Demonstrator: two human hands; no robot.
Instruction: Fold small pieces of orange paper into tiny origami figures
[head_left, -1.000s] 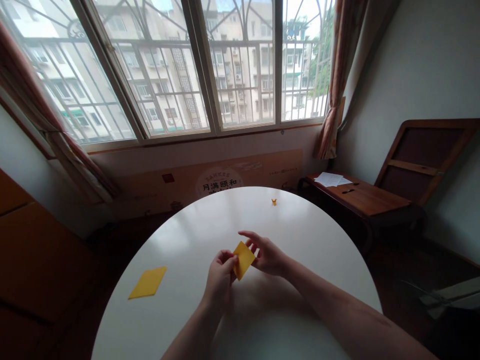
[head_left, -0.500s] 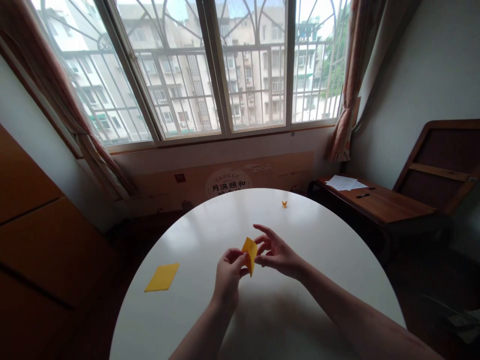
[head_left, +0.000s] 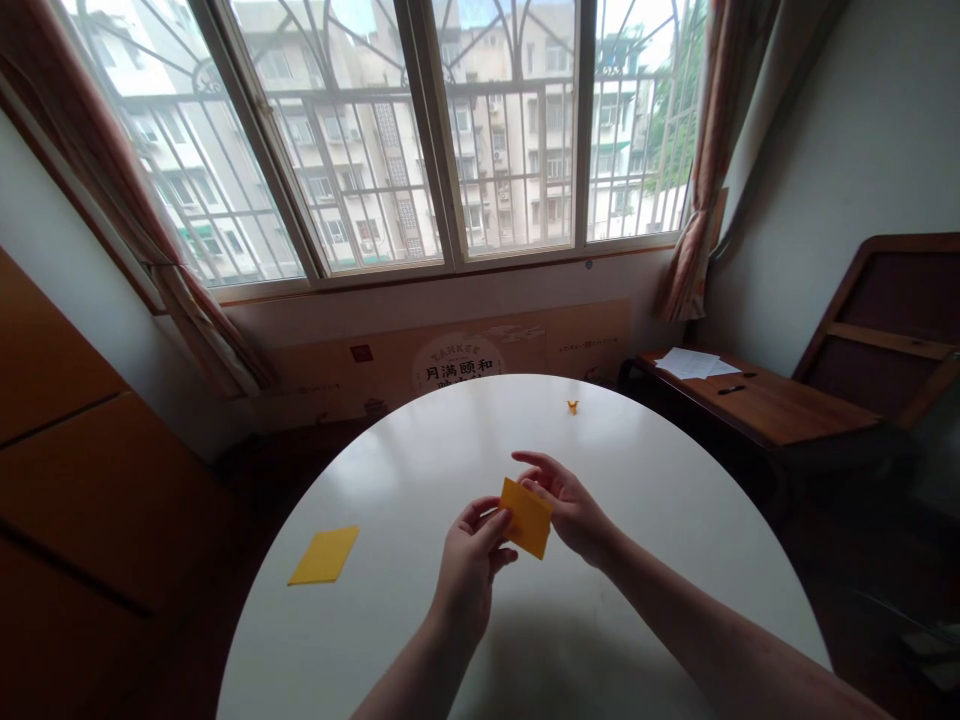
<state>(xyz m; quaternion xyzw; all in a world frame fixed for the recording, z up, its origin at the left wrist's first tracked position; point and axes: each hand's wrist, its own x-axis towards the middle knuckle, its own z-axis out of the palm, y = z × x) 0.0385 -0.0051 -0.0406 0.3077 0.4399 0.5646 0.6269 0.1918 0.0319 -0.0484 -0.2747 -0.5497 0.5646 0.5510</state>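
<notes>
A small yellow square of folded paper [head_left: 528,520] is held up above the white round table, tilted, with its flat face toward me. My left hand [head_left: 472,550] pinches its left edge between thumb and fingers. At the upper right edge, my right hand [head_left: 574,510] has its thumb against the paper and the index finger stretched out. Some of the right fingers are hidden behind the sheet. To the left on the table lies a stack or sheet of yellow paper [head_left: 324,556]. A tiny orange-yellow folded paper figure [head_left: 573,407] stands near the far edge.
The round white table [head_left: 360,640] fills the space before me. Beyond its right side is a low wooden table [head_left: 795,405] with white sheets [head_left: 694,363] and a dark pen-like object [head_left: 731,390]. A barred window and curtains [head_left: 686,260] are ahead; an orange-brown cabinet [head_left: 60,480] stands left.
The folded yellow paper has turned from nearly edge-on to showing its flat face. Both hands have shifted slightly right, and my right thumb has come up to the paper's edge.
</notes>
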